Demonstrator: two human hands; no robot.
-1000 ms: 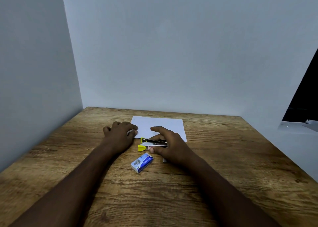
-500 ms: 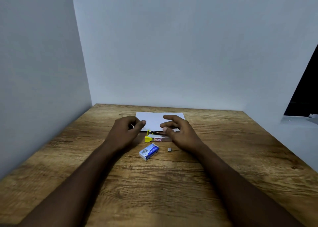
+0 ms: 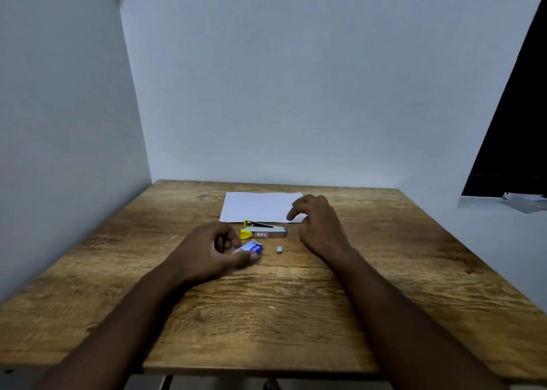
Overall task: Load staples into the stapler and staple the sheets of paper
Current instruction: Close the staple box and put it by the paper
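Left hand (image 3: 213,252) is pinching the little blue staple box (image 3: 250,247) on the table (image 3: 296,315); right hand (image 3: 318,221) hovers loosely open, holding nothing. Stapler (image 3: 264,230) lies just below the paper (image 3: 260,207). I'd grab the loose staple strip (image 3: 279,249) nearby, so the box needn't be opened.

table: brown wood-grain tabletop (image 3: 296,315), square, pushed into a corner, near edge at bottom of view
back wall: plain pale blue-grey painted wall (image 3: 296,79), bare
left wall: same pale grey panel (image 3: 59,108), meets back wall at a vertical corner, darker in shade
right side: white angled panel (image 3: 488,236) beside table; black opening (image 3: 515,123) above it
light: soft, even, dim; faint sheen on tabletop
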